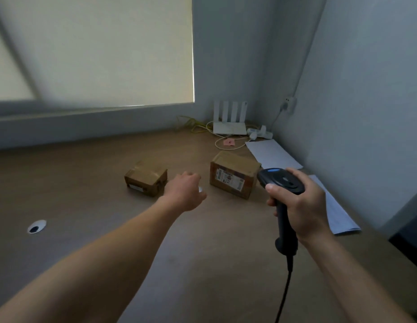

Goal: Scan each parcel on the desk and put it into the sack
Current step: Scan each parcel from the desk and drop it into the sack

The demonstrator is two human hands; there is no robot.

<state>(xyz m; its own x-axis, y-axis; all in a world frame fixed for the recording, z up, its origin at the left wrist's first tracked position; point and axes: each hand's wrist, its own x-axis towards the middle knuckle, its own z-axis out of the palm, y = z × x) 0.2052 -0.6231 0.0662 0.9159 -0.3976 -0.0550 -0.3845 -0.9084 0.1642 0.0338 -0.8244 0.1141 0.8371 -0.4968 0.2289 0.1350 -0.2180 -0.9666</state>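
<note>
Nearest the viewer, right hand [300, 206] with fingers and thumb wrapped round the handle of a dark barcode scanner [282, 180], scanner head pointing forward, black cable [284, 294] hanging from the handle's base below the wrist. Well apart from it, left hand [184, 192] stretched forward low over the desk [86, 183], back uppermost, fingers curled under and hidden; grip or no grip not discernible, only a small white spot showing beside the knuckles. Just left of the left hand, small brown parcel [145, 178], label on its near face. Between the two hands and a little beyond, larger brown parcel [233, 174], printed label facing the viewer, close in front of the scanner head. Beyond and to the right of the right hand, white paper sheets [272, 153]. Farther off in the corner, white router [229, 122] with four upright antennas, power strip [261, 134], yellow cords [198, 128]. Far left of the left arm, round cable port [36, 226] in the desk top
</note>
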